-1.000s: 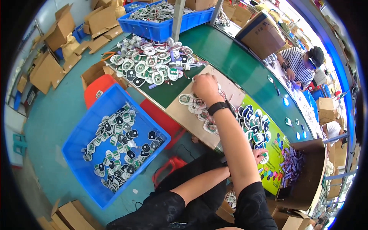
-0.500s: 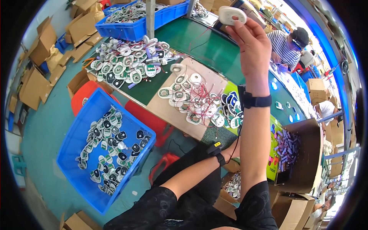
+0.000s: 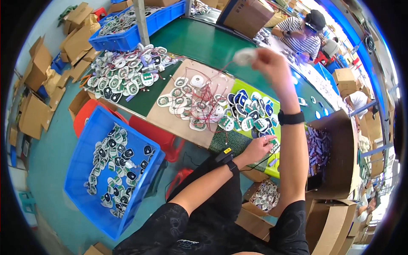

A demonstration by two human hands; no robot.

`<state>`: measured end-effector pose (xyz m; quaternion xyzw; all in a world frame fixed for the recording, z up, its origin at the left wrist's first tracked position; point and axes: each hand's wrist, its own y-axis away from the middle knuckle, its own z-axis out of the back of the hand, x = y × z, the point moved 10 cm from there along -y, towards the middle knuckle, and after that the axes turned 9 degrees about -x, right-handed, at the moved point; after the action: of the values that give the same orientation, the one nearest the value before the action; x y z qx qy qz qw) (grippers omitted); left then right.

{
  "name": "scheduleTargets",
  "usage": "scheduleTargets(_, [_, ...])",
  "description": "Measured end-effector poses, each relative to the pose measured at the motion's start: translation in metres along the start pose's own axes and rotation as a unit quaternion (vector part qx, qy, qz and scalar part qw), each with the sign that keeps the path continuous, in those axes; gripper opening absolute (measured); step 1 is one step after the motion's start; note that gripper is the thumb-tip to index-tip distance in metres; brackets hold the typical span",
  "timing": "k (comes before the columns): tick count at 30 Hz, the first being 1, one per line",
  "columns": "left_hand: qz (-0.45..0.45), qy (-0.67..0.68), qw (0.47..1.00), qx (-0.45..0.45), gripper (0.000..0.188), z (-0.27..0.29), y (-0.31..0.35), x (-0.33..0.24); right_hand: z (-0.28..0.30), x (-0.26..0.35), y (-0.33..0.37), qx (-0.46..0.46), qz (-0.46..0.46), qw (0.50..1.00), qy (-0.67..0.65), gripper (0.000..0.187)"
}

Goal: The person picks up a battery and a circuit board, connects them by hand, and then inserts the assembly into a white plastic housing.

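My right hand (image 3: 274,70) is raised over the far part of the bench, slightly blurred. Its fingers are closed on a white round plastic housing (image 3: 245,56), and a thin red wire trails from the housing's side. Lower down, at the near edge of the lime-green mat (image 3: 272,171), my left hand (image 3: 257,149) pinches a small green circuit board (image 3: 274,145) in a pale housing. Just beyond that hand is a cluster of dark-and-white housings with boards (image 3: 247,111). To their left, white housings with tangled red wires (image 3: 199,102) cover a beige board (image 3: 163,121).
A large heap of housings (image 3: 127,74) lies at the far left of the bench. A blue bin (image 3: 76,182) of circuit-board pieces stands at left, beside red stools (image 3: 159,138). At right is a cardboard box (image 3: 340,161) holding purple cylinders (image 3: 318,148). A co-worker (image 3: 299,38) sits across.
My right hand has come down and nearer with the white housing, whose red wire now shows. My left hand, earlier hidden behind the right arm, is now visible. The whole view has shifted.
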<state>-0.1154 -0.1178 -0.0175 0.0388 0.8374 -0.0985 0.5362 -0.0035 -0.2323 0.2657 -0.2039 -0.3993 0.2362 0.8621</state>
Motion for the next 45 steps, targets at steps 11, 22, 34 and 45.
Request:
scheduleTargets(11, [0.055, -0.010, 0.998, 0.029, 0.038, -0.001, 0.003, -0.003, 0.110, -0.009, 0.012, -0.257, 0.037, 0.946, -0.194, 0.021])
scheduleTargets(22, [0.067, 0.055, 0.996, 0.037, 0.039, -0.006, 0.007, -0.013, 0.093, -0.033, 0.027, -0.121, -0.078, 0.990, -0.014, 0.025])
scheduleTargets(34, [0.106, 0.075, 0.990, 0.047, 0.033, -0.004, 0.007, 0.000, 0.143, -0.081, 0.095, -0.229, -0.191, 0.887, -0.354, 0.027])
scheduleTargets(45, [0.104, -0.026, 0.993, 0.046, 0.024, 0.002, 0.008, -0.007, 0.180, -0.150, 0.247, -0.335, -0.309, 0.790, -0.410, 0.029])
